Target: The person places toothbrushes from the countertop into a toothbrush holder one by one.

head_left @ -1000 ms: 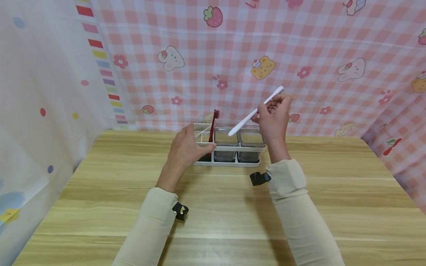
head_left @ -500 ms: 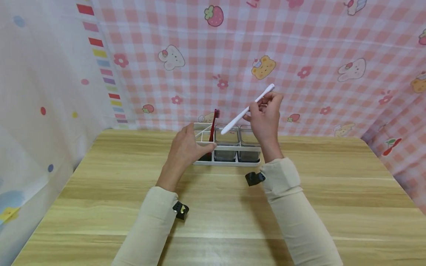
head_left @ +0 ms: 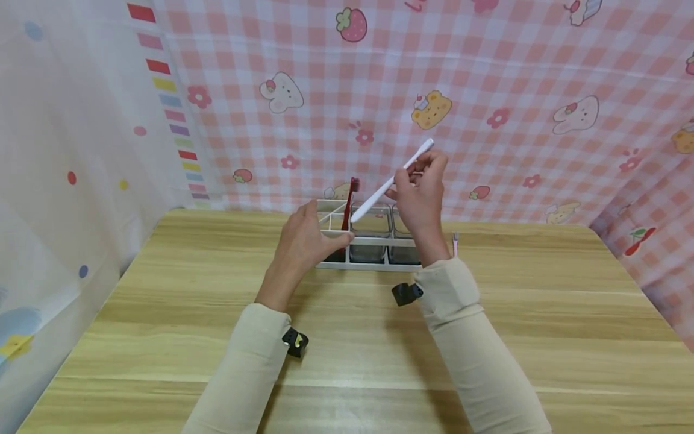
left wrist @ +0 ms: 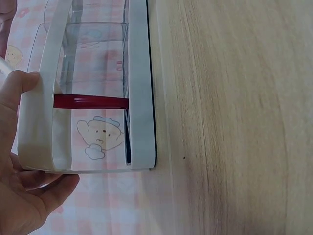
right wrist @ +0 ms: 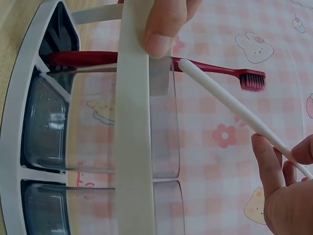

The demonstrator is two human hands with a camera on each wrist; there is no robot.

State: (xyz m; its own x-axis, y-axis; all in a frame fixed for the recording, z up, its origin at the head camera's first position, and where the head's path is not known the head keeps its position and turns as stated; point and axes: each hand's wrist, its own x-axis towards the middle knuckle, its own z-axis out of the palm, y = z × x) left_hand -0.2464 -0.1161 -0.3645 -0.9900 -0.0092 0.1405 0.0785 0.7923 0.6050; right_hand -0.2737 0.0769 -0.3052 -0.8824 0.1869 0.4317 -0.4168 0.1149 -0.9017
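A white toothbrush holder (head_left: 370, 242) with clear cups (right wrist: 46, 125) stands at the back of the table. My left hand (head_left: 300, 241) grips its left end, thumb at the front rim and fingers round the side. A red toothbrush (right wrist: 220, 69) leans upright in a left compartment, dark bristles up. My right hand (head_left: 420, 196) pinches a slim white toothbrush (head_left: 384, 191), tilted above the holder. Its rounded handle end points down and left, beside the red toothbrush in the head view. No bristles show on the white toothbrush.
Another toothbrush (head_left: 455, 243), with a pale pink handle, shows partly behind my right wrist, right of the holder. The wooden table (head_left: 336, 374) spreads in front. A pink checked cloth (head_left: 325, 138) hangs close behind the holder.
My right hand has moved left with the white toothbrush, bringing its lower end near the red one. The pale pink toothbrush has come into sight. My left hand keeps its grip.
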